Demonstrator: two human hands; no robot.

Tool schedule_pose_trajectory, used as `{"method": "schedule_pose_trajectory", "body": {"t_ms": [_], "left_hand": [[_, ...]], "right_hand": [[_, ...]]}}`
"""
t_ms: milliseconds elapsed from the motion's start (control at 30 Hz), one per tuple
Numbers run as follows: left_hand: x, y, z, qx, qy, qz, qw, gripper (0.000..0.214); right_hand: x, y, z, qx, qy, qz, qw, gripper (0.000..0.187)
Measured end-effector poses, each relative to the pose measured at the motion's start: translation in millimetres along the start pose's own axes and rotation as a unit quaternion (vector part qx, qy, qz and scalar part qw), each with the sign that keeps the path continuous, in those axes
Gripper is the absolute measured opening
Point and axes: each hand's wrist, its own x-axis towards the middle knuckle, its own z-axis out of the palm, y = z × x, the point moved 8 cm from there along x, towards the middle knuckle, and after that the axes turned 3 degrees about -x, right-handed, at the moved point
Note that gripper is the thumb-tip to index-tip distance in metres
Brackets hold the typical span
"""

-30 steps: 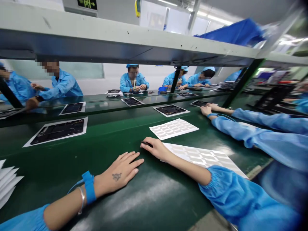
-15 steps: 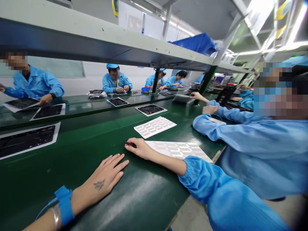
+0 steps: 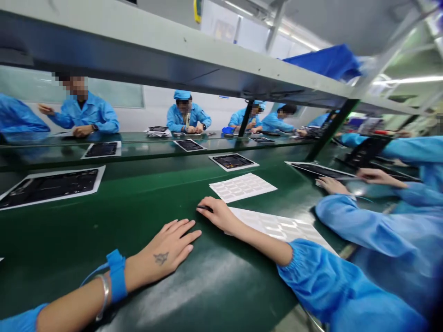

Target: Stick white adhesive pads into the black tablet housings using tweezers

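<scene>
My left hand (image 3: 169, 249) lies flat on the green tabletop (image 3: 79, 249), fingers stretched out, with nothing in it. A blue wrist strap (image 3: 117, 275) with a cord and a silver bangle are on that wrist. Further forward, my right hand (image 3: 219, 216) is closed around a slim black tool (image 3: 205, 208); most of it is hidden, so its kind cannot be told. A white sheet of pale rectangular labels (image 3: 277, 226) lies partly under my right forearm. Just beyond is another white label sheet (image 3: 242, 187).
Dark flat device panels on white paper, one at left (image 3: 51, 186) and one beyond the labels (image 3: 233, 161), lie along the bench. A shelf (image 3: 173, 57) crosses overhead on a green post (image 3: 332, 127). A co-worker's sleeve (image 3: 363, 221) is close on the right; several people sit opposite.
The view has swung left, so things appear further right. My hands hold nearly the same pose. The co-worker at right has brought a panel on paper down onto the bench.
</scene>
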Motion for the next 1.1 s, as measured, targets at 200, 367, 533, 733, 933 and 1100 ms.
{"method": "schedule_pose_trajectory", "body": {"t_ms": [200, 367, 533, 733, 933, 1100], "left_hand": [[0.2, 8.6, -4.8, 0.003, -0.002, -0.011, 1.0, 0.041], [-3.0, 11.4, -8.6, 0.0, 0.019, -0.009, 1.0, 0.041], [-3.7, 9.0, -7.7, -0.022, 0.032, -0.003, 0.999, 0.041], [-3.1, 11.1, -5.6, -0.036, 0.021, 0.004, 0.999, 0.04], [5.3, -18.2, -21.8, 0.007, 0.089, -0.04, 0.995, 0.04], [26.8, -44.0, -61.2, 0.233, 0.134, -0.087, 0.959, 0.053]], "right_hand": [[73.0, 98.7, -35.2, -0.158, -0.004, 0.091, 0.983, 0.014], [128.3, 186.4, -62.1, -0.265, -0.035, 0.202, 0.942, 0.033], [151.1, 226.0, -45.2, -0.31, -0.101, 0.26, 0.909, 0.035], [162.2, 219.4, -29.3, -0.314, -0.138, 0.236, 0.909, 0.036], [154.7, 138.3, -39.4, -0.276, -0.129, 0.127, 0.944, 0.028], [93.3, 21.0, -42.6, -0.196, -0.133, -0.025, 0.971, 0.013]]}}
